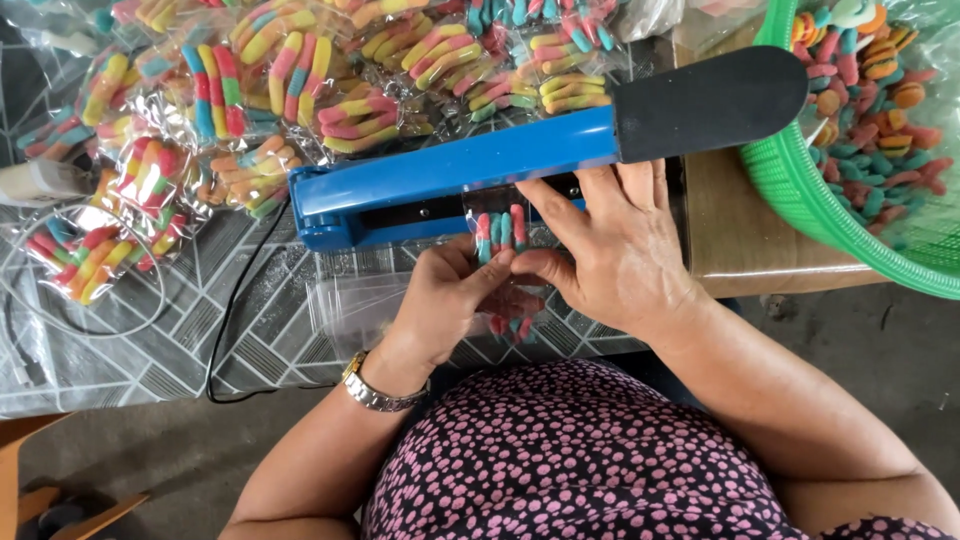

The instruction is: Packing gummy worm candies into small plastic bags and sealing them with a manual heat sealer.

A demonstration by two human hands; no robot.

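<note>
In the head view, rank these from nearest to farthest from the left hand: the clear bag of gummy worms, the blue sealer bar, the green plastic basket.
1. Clear bag of gummy worms: pinched at the left hand.
2. Blue sealer bar: just above it.
3. Green plastic basket: far right, beyond the right hand.

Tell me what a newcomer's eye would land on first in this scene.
First the blue heat sealer with its black handle, lying across the middle of the table, where the left hand and right hand hold a small clear bag of striped gummy candies at its bar. Behind it, top left, lies a heap of sealed candy bags. At the right edge stands a green basket of loose candies.
</note>
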